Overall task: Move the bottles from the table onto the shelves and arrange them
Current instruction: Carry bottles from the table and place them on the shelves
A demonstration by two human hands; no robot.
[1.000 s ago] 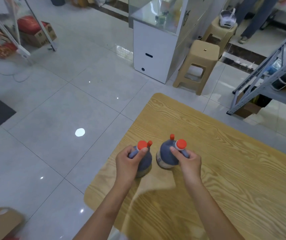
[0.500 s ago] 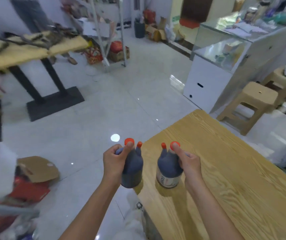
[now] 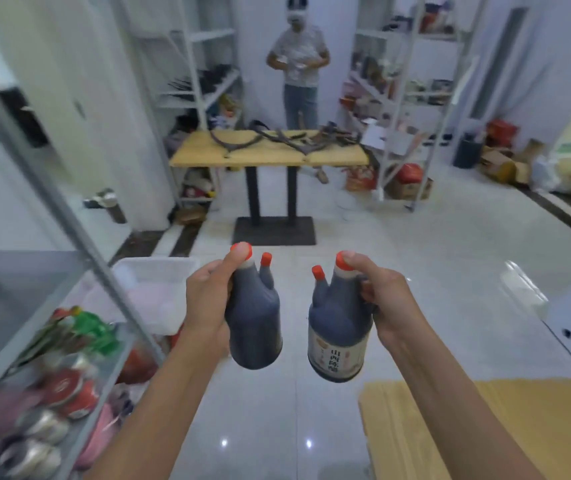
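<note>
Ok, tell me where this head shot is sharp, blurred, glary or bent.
Head view: the dark red-capped bottle gripped by the left hand and its labelled twin in the right hand are fairly sharp; coloured packets on the grey metal shelf are smeared; the glossy white tiled floor shows glare spots; the wide lens seems to lean the shelf's post.

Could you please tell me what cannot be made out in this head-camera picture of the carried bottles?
Head view, left bottle: label, if any, turned from the camera; left hand covers its handle.
Head view, right bottle: label print too blurred to read; right hand covers its handle.
Head view, shelf goods: motion-blurred, cut by the left edge.
Head view, table: mostly cut off by the bottom edge; any bottles on it cannot be told.
</note>
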